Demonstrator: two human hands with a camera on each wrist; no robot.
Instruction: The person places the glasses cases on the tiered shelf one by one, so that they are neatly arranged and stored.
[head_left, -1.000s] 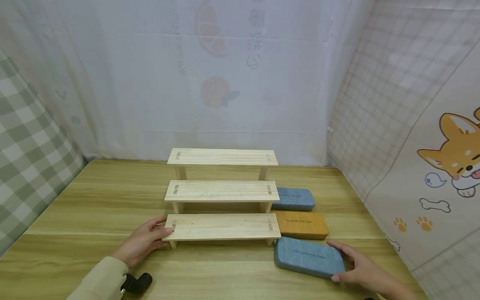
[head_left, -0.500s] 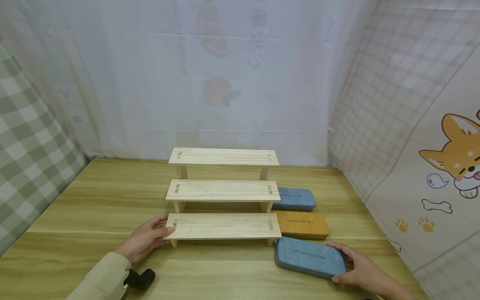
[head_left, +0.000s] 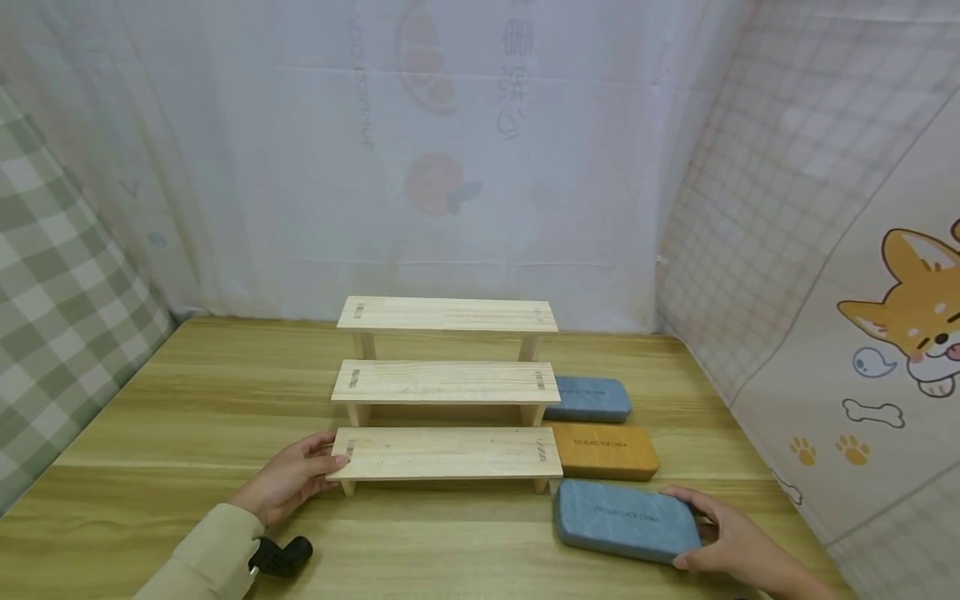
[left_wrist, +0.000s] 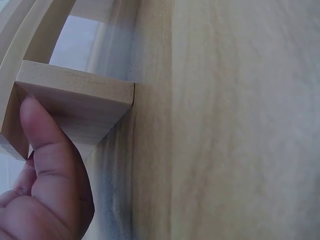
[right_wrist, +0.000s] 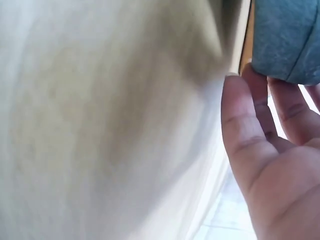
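Note:
A three-tier wooden stand [head_left: 450, 454] stands mid-table. My left hand [head_left: 288, 479] holds the left end of its lowest shelf, thumb on the top edge. In the left wrist view that hand's finger presses beside the stand's leg [left_wrist: 75, 87]. At the stand's front right lies a blue glasses case [head_left: 626, 521] with dark lettering, slightly angled. My right hand [head_left: 723, 533] grips its right end, thumb at the near corner and fingers at the far side. The right wrist view shows the case's end [right_wrist: 285, 40], with a seam, against the fingers.
Behind the gripped case lie an orange case [head_left: 603, 452] and another blue case [head_left: 592, 400], their left ends partly hidden by the stand. White cloth [head_left: 480, 167] hangs along the table's back, with a patterned cloth [head_left: 862, 375] at right and a checked one [head_left: 67, 308] at left.
The near blue glasses case has shifted slightly right and toward me, with my right hand on it, leaving a small gap from the orange case. My left hand stays on the stand.

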